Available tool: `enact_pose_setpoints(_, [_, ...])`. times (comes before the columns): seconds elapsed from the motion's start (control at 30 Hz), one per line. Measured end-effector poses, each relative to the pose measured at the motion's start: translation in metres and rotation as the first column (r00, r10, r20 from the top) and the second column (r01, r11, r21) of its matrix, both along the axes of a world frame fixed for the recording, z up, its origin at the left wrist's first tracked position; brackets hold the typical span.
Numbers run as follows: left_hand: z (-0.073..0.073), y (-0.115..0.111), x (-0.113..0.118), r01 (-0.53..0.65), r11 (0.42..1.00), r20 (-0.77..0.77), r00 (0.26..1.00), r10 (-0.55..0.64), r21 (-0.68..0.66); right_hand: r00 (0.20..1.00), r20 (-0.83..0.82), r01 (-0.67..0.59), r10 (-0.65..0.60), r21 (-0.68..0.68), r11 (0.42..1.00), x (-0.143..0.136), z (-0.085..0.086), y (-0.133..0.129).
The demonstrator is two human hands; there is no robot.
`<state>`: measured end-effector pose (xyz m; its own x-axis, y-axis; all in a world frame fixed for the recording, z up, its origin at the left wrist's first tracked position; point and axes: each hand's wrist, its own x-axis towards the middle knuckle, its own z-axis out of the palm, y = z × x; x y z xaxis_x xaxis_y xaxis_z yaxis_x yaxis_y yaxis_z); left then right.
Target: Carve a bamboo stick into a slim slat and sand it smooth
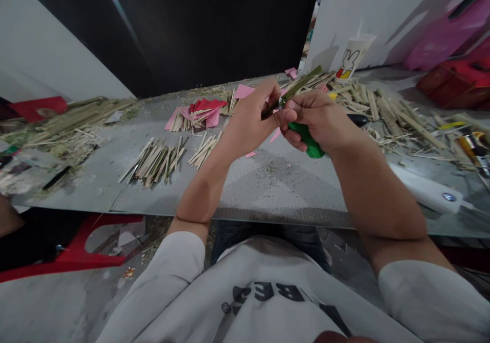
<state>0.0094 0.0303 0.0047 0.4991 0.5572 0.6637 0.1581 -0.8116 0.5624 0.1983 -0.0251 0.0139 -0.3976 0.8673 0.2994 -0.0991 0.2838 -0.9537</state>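
Observation:
Above the table's middle my two hands meet. My left hand point(257, 113) is closed around the lower end of a flat green-brown strip point(304, 83), which slants up to the right. In my right hand point(319, 116) is a green-handled tool point(312, 144); its metal end touches the strip between my hands. What exactly the metal end is stays too small to tell. Below and left of my hands lie a bundle of thin cut sticks point(156, 162) and a smaller one point(204, 149). Pink and red papers point(206, 112) with sticks on them sit behind these bundles.
More strips point(390, 111) are heaped at the right, near a paper cup point(354, 57) with a straw, a red box point(455, 85) and a white device point(429, 187). Stalks point(76, 121) lie at the left. A person's arm point(9, 218) shows at the left edge.

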Motion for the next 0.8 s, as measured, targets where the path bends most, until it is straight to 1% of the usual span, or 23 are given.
enact_pose_setpoints(0.1, [0.0, 0.002, -0.001, 0.034, 0.999, -0.001, 0.999, -0.034, 0.022, 0.999, 0.001, -0.038, 0.038, -0.008, 0.999, 0.003, 0.004, -0.002])
enact_pose_setpoints(0.17, [-0.001, 0.003, 0.0, 0.012, 1.0, -0.019, 1.0, -0.012, 0.018, 0.999, -0.013, -0.034, 0.034, -0.003, 0.999, 0.003, 0.006, -0.003])
enact_pose_setpoints(0.3, [-0.001, 0.001, 0.001, -0.05, 0.999, 0.011, 0.999, 0.05, 0.006, 0.999, -0.032, 0.033, -0.032, 0.037, 0.999, -0.003, 0.004, -0.004])
enact_pose_setpoints(0.4, [-0.001, -0.001, 0.002, -0.056, 0.997, 0.019, 0.998, 0.057, -0.056, 0.994, -0.048, 0.104, -0.1, 0.074, 0.992, -0.007, 0.0, -0.003])
enact_pose_setpoints(0.47, [-0.001, -0.002, 0.002, -0.046, 0.995, 0.03, 0.998, 0.049, -0.086, 0.992, -0.048, 0.118, -0.115, 0.072, 0.99, -0.008, -0.002, -0.002])
enact_pose_setpoints(0.53, [0.0, -0.002, 0.001, -0.032, 0.997, 0.034, 0.999, 0.034, -0.074, 0.996, -0.034, 0.082, -0.081, 0.048, 0.995, -0.006, -0.005, 0.001])
enact_pose_setpoints(0.67, [0.003, -0.002, -0.001, -0.033, 0.999, -0.032, 0.999, 0.032, -0.04, 0.999, -0.032, -0.012, 0.012, 0.007, 1.0, 0.0, -0.007, 0.005])
enact_pose_setpoints(0.8, [0.004, -0.003, -0.001, -0.005, 0.998, -0.016, 1.0, 0.004, -0.062, 0.998, -0.061, -0.018, 0.019, 0.026, 1.0, -0.002, -0.006, 0.006])
